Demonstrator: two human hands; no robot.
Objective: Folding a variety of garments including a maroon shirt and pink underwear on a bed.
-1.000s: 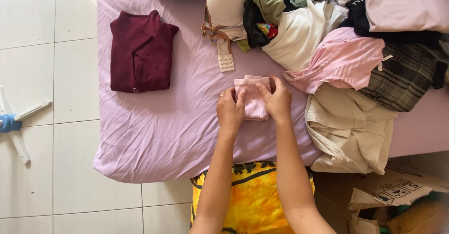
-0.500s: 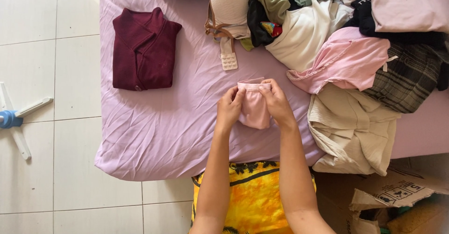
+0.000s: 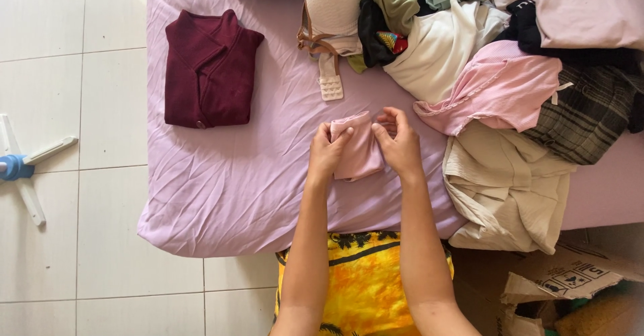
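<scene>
A small folded pale pink garment (image 3: 357, 149) lies on the lilac bedsheet (image 3: 255, 175) in front of me. My left hand (image 3: 327, 151) grips its left side, thumb on top of the upper corner. My right hand (image 3: 400, 142) rests against its right edge with fingers curled and slightly apart, touching the cloth rather than clasping it. A folded maroon top (image 3: 208, 71) lies at the far left of the bed, well apart from both hands.
A heap of unfolded clothes fills the right and back of the bed: a pink striped top (image 3: 500, 87), cream garment (image 3: 506, 185), white top (image 3: 439, 47), plaid cloth (image 3: 590, 111), beige bra (image 3: 332, 7). Torn cardboard box (image 3: 570, 275) at lower right. White tiled floor (image 3: 67, 242) at left.
The pink garment was lifted and held between both hands, then folded narrower and laid back on the sheet. My right hand has loosened from it.
</scene>
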